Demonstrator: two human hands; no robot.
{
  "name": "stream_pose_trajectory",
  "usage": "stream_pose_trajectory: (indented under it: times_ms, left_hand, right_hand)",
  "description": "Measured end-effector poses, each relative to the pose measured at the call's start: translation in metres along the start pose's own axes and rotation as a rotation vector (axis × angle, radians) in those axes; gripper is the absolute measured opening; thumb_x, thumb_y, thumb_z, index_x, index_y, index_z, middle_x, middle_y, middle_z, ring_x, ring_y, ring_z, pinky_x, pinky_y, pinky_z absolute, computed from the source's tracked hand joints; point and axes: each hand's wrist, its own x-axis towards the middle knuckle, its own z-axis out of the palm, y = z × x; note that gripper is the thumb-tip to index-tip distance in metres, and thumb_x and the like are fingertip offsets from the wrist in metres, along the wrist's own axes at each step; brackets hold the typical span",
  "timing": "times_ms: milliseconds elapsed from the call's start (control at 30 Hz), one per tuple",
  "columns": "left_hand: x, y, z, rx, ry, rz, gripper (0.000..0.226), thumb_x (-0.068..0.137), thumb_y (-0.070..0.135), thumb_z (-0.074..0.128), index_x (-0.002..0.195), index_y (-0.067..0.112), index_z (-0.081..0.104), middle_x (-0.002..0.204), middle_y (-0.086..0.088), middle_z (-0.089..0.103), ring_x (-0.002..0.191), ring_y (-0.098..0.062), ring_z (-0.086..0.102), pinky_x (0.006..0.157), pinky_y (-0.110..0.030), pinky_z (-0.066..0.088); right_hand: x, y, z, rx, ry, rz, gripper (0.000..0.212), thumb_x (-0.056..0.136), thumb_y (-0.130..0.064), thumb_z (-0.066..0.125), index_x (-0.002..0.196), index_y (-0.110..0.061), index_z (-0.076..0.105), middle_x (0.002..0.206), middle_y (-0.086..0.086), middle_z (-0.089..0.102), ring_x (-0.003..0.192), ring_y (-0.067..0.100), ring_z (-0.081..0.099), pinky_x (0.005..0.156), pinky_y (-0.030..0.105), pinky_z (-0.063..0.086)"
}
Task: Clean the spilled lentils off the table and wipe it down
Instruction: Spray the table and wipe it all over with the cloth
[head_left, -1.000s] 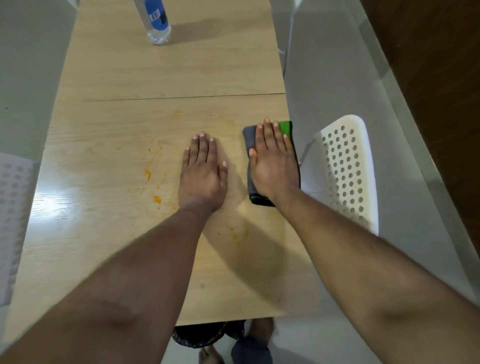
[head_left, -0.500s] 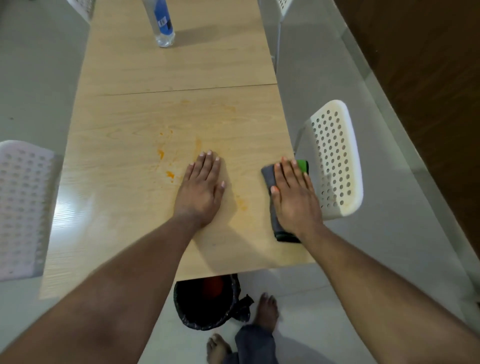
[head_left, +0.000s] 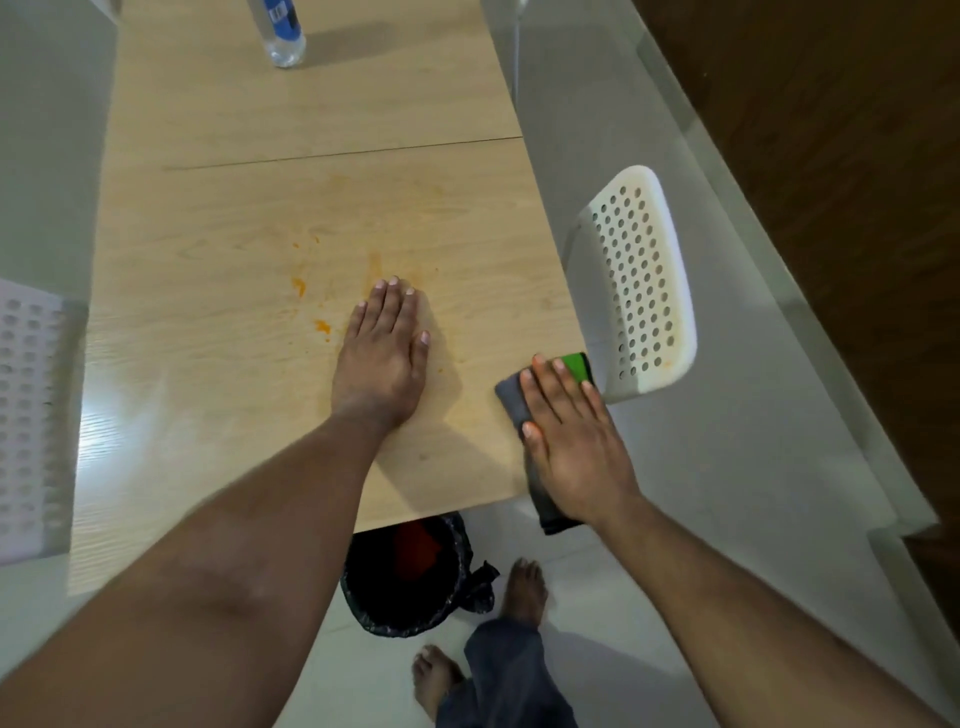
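Orange lentil smears (head_left: 322, 327) and a second blob (head_left: 298, 286) stain the light wooden table (head_left: 218, 322). My left hand (head_left: 382, 358) lies flat on the table, fingers straight, just right of the smears. My right hand (head_left: 571, 441) presses flat on a grey cloth with a green edge (head_left: 574, 364) at the table's near right corner. The cloth's near end hangs past the table edge.
A bin lined with a black bag (head_left: 410, 577) stands on the floor under the table's near edge, beside my bare feet (head_left: 524, 592). White perforated chairs stand at the right (head_left: 644, 280) and left (head_left: 26, 415). A water bottle (head_left: 278, 31) stands at the far end.
My right hand has slid the cloth toward me along the right edge, until its end overhangs the near corner. My left hand stays flat on the table. More of the bin shows.
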Motion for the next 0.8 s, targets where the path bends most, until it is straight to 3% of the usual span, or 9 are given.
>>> stream_pose_trajectory:
  times_ms: [267, 400, 567, 800]
  left_hand:
    - [0.001, -0.007, 0.008, 0.017, 0.034, -0.002, 0.064, 0.113, 0.043, 0.021, 0.168, 0.012, 0.018, 0.176, -0.008, 0.011, 0.163, -0.021, 0.004, 0.133, -0.039, 0.004]
    - [0.000, -0.007, 0.007, 0.010, 0.028, -0.012, 0.064, 0.112, 0.043, 0.021, 0.168, 0.011, 0.018, 0.176, -0.009, 0.012, 0.163, -0.022, 0.004, 0.133, -0.039, 0.005]
    - [-0.001, -0.003, 0.002, 0.010, 0.004, -0.029, 0.064, 0.112, 0.042, 0.021, 0.168, 0.011, 0.018, 0.176, -0.009, 0.011, 0.163, -0.022, 0.004, 0.132, -0.039, 0.004]
    - [0.002, -0.006, 0.010, 0.041, 0.017, -0.029, 0.065, 0.112, 0.044, 0.019, 0.168, 0.012, 0.015, 0.177, -0.008, 0.008, 0.163, -0.021, 0.001, 0.133, -0.040, 0.003]
  right_hand:
    - [0.112, -0.030, -0.003, -0.015, 0.117, 0.144, 0.063, 0.111, -0.040, 0.023, 0.168, -0.015, 0.015, 0.177, 0.005, 0.009, 0.163, 0.025, 0.007, 0.130, 0.049, 0.016]
    - [0.072, -0.052, 0.000, -0.002, 0.078, 0.022, 0.064, 0.111, -0.041, 0.024, 0.169, -0.015, 0.014, 0.177, 0.005, 0.005, 0.163, 0.024, 0.003, 0.131, 0.048, 0.013]
    - [0.009, -0.021, 0.003, -0.003, -0.003, -0.025, 0.064, 0.110, -0.041, 0.020, 0.169, -0.021, 0.009, 0.177, -0.003, -0.004, 0.163, 0.015, -0.006, 0.132, 0.044, 0.011]
    - [0.099, -0.011, -0.007, -0.011, 0.116, 0.132, 0.061, 0.111, -0.037, 0.025, 0.168, -0.015, 0.017, 0.177, 0.004, 0.009, 0.163, 0.024, 0.006, 0.131, 0.048, 0.015]
